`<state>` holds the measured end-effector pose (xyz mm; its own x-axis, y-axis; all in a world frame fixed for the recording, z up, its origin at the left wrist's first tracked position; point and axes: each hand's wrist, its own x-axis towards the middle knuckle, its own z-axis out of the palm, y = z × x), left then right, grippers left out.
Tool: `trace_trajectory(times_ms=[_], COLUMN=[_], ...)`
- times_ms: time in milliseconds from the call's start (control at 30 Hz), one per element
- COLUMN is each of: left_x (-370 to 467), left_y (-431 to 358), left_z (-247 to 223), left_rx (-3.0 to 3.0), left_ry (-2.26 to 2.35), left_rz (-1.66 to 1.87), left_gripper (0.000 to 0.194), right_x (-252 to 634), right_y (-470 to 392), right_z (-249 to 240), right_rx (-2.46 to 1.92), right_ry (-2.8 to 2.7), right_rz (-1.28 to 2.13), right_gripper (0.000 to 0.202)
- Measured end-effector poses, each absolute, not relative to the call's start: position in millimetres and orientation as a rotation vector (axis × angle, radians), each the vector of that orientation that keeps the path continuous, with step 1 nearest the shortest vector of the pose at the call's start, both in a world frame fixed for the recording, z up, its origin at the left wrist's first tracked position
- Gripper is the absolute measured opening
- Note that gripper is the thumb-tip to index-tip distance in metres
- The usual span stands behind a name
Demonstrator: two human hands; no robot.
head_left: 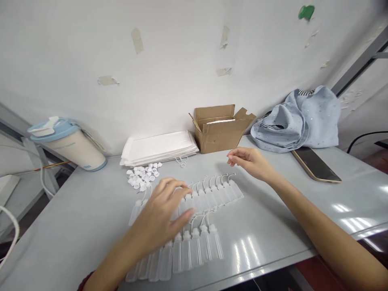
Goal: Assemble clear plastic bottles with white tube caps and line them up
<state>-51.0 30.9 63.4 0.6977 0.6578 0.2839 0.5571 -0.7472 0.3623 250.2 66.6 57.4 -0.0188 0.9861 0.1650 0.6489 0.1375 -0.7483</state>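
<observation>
Two rows of small translucent plastic bottles lie on the grey table, each bottle with a thin cord at its neck. My left hand [165, 212], slightly blurred, hovers over the rows with thumb and fingers apart and hides several bottles. The back row of bottles [212, 198] extends to its right; the front row of bottles [194, 250] lies nearer the table's edge. Beyond the back row's right end, my right hand [250, 161] is raised with its fingertips pinched together. Whatever may be between them cannot be made out. A heap of white caps [142, 176] sits behind my left hand.
White envelopes [159, 147] are stacked against the wall beside an open cardboard box [220, 133]. A tumbler [69, 143] stands tilted in view at left. A blue cloth bag [300, 121] and a phone [317, 163] lie at right.
</observation>
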Motion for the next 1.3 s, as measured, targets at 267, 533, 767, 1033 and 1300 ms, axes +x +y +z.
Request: trace_trajectory(times_ms=[267, 533, 767, 1033, 1300], left_x=[-66.7, -37.9, -28.1, -64.7, -66.1], left_y=[95.2, 134.8, 129.6, 91.6, 61.6], left_z=[61.0, 48.8, 47.6, 61.5, 58.9], left_rx=[2.752, 2.821, 2.818, 2.502, 2.203], left_ry=[1.227, 1.201, 1.015, 1.261, 1.395], left_rz=[0.533, 0.398, 0.367, 0.717, 1.002], left_gripper=[0.026, 0.03, 0.028, 0.029, 0.017], right_x=[276.7, 290.1, 305.4, 327.1, 317.6], right_y=[79.7, 82.8, 83.4, 87.6, 84.5], right_z=[47.3, 49.6, 53.3, 50.2, 45.2], right_rx=[-1.808, -1.998, -2.018, -2.096, -2.311], right_ry=[-1.849, -1.796, -1.897, -2.037, -2.032], right_rz=[0.252, 0.101, 0.146, 0.239, 0.184], right_gripper=[0.015, 0.026, 0.026, 0.021, 0.018])
